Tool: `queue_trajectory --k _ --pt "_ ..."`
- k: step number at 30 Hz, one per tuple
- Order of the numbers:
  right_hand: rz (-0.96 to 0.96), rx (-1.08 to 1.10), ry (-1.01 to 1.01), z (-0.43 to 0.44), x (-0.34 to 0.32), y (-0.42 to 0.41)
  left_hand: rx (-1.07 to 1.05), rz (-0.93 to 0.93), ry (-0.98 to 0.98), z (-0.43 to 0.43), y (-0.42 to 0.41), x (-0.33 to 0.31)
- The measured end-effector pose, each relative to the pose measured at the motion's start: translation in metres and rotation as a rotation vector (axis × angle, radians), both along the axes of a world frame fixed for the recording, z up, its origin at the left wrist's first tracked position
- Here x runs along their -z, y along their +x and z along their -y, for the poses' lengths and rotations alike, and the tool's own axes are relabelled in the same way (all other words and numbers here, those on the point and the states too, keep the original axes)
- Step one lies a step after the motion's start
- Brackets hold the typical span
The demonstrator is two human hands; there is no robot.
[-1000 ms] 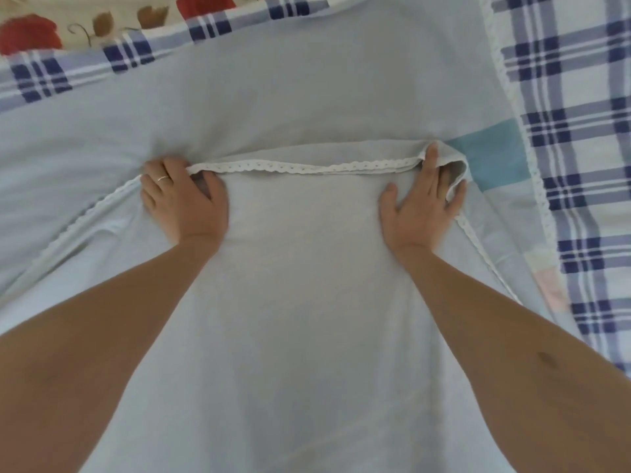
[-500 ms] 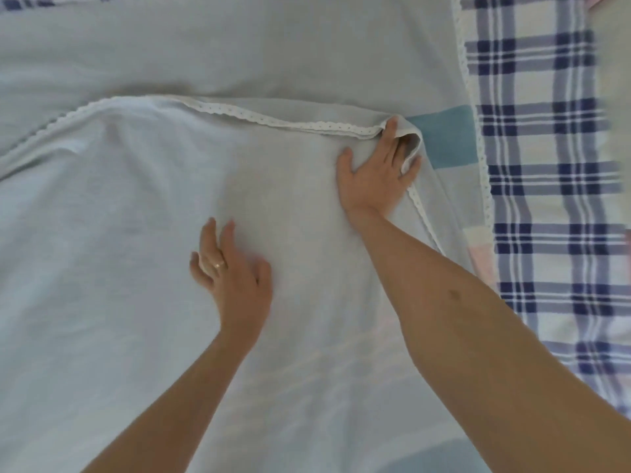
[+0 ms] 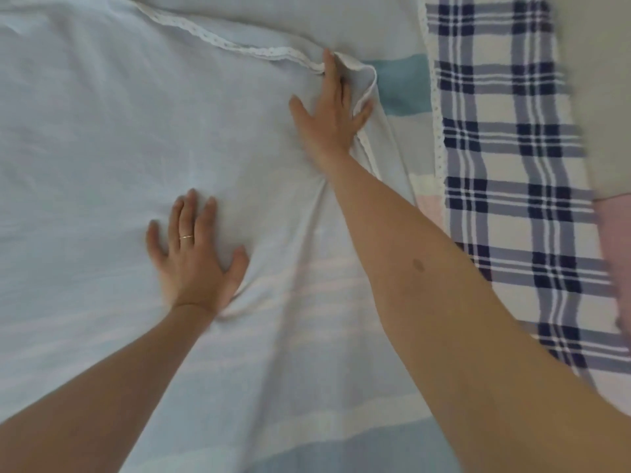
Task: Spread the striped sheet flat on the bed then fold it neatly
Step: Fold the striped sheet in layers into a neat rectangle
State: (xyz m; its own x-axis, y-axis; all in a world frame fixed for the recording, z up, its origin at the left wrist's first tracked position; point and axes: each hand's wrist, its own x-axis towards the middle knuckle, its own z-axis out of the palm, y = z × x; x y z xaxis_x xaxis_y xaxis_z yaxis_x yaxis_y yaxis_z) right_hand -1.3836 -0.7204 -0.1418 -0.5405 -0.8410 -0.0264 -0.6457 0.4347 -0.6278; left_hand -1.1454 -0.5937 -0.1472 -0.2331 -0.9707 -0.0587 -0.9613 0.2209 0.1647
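Observation:
The pale blue striped sheet [image 3: 102, 138] with a white lace edge lies folded over on the bed and fills most of the view. Faint pink and blue stripes show through near the bottom. My left hand [image 3: 193, 254] lies flat on the sheet's middle, fingers spread, a ring on one finger. My right hand [image 3: 329, 114] presses flat on the folded corner at the upper right, fingertips at the lace edge, with the corner's cloth lapping over its outer fingers.
A blue-and-white plaid bedcover [image 3: 505, 172] runs down the right side under the sheet. Past it at the far right lies a grey surface [image 3: 604, 97] and a pink patch [image 3: 614, 230]. Creases fan out below my right wrist.
My left hand left the lace edge at the upper left and slid down and right over the sheet's middle. My right hand stays on the corner. The view shifted right.

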Motion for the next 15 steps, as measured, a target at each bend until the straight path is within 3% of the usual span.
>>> queue_trajectory --k 3,5,7,8,11,15 --pt "0.17 -0.106 -0.181 -0.043 -0.015 -0.003 0.008 -0.027 -0.041 0.002 -0.001 0.001" --pt "0.016 -0.019 -0.31 -0.103 -0.027 -0.006 -0.001 -0.056 -0.063 0.006 -0.001 0.001" --pt "-0.181 0.188 -0.256 -0.184 -0.038 -0.015 -0.017 -0.073 -0.102 0.004 0.0 0.001" --pt "-0.162 0.284 -0.177 -0.226 -0.043 -0.023 -0.016 -0.078 -0.112 0.002 0.0 0.002" --pt "0.388 0.424 0.124 -0.326 -0.042 -0.043 0.07 -0.008 -0.092 -0.002 -0.002 0.0" --pt "0.755 0.28 0.269 -0.37 -0.06 -0.037 0.104 0.136 0.035 -0.041 -0.005 -0.015"
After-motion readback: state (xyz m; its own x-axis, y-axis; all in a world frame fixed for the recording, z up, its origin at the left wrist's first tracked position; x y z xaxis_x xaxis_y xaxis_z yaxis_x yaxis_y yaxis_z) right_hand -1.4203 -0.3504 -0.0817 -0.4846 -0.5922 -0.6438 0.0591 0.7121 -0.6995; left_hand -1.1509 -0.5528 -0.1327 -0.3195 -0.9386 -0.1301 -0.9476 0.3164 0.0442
